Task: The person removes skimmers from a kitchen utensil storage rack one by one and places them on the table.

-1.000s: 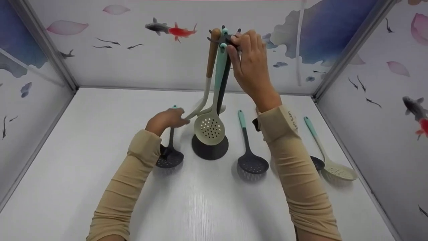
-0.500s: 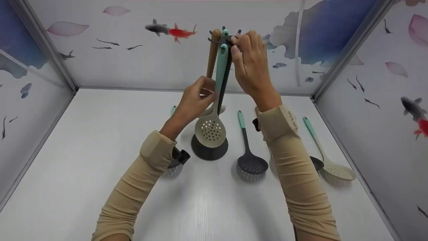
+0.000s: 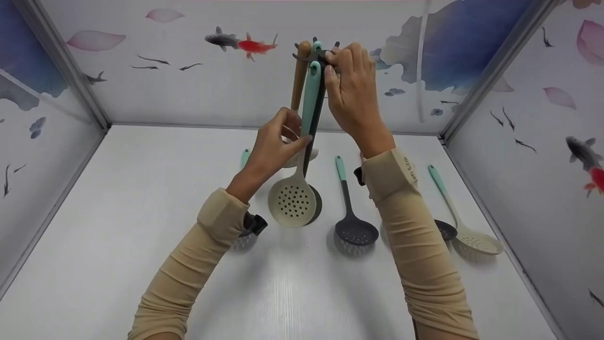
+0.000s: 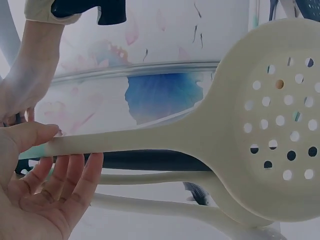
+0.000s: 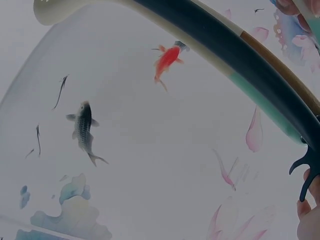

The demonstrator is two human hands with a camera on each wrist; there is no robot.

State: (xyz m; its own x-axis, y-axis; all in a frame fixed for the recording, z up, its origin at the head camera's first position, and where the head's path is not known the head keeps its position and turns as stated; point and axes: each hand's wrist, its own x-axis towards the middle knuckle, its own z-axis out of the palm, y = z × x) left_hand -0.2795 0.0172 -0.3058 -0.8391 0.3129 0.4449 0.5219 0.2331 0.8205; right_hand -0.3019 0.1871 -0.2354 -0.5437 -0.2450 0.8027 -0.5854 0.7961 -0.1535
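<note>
In the head view my left hand (image 3: 278, 146) pinches a cream skimmer (image 3: 291, 203) low on its mint handle, thumb in front and fingers behind. The skimmer's round, perforated head hangs downward, and its handle top is up at the hooks of a dark utensil stand (image 3: 315, 125). My right hand (image 3: 356, 89) grips one of those hooks at the top; the right wrist view catches its fingertips at a hook (image 5: 306, 182). Behind the skimmer, a wooden-handled utensil (image 3: 299, 85) and another mint-handled one (image 3: 316, 46) hang from the stand. The skimmer head covers most of the stand's round base (image 3: 318, 208).
Right of the stand lies a dark slotted ladle (image 3: 356, 231). Farther right are a cream slotted spoon (image 3: 479, 242) and a dark utensil (image 3: 446, 230) partly behind my sleeve. A mint handle (image 3: 245, 157) shows beside my left wrist. Printed walls (image 3: 188, 94) enclose the white table (image 3: 155, 189).
My left hand has risen from the lower left of the stand to the skimmer's handle. The skimmer's head has swung toward me and slightly left. My right hand stays at the hooks.
</note>
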